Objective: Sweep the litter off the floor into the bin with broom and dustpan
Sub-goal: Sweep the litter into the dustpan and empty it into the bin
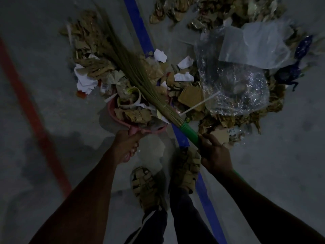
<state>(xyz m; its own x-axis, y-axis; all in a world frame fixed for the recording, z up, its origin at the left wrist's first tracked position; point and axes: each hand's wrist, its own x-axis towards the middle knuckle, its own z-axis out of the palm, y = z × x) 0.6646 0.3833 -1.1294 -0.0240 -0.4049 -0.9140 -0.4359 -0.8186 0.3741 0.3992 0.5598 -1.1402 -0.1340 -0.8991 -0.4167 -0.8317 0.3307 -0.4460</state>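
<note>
While left grip (pixel 127 147) clamps pink plastic dustpan (pixel 112 110), right grip (pixel 215 155) clasps green-handled straw broom (pixel 123 62), crumpled cardboard litter (pixel 190 97)

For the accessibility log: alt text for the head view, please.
A person's left hand holds a pink dustpan heaped with paper scraps while the right hand holds a green-handled grass broom laid across it. Torn cardboard and clear plastic bags litter the grey floor.

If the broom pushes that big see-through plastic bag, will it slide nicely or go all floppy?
Probably floppy. The clear plastic bag looks thin and crinkled, so it would likely crumple or fold instead of sliding flat. It seems very light, so the grass broom might flick it or let it drift. It also looks slick, so bristles may slip over it.
</note>
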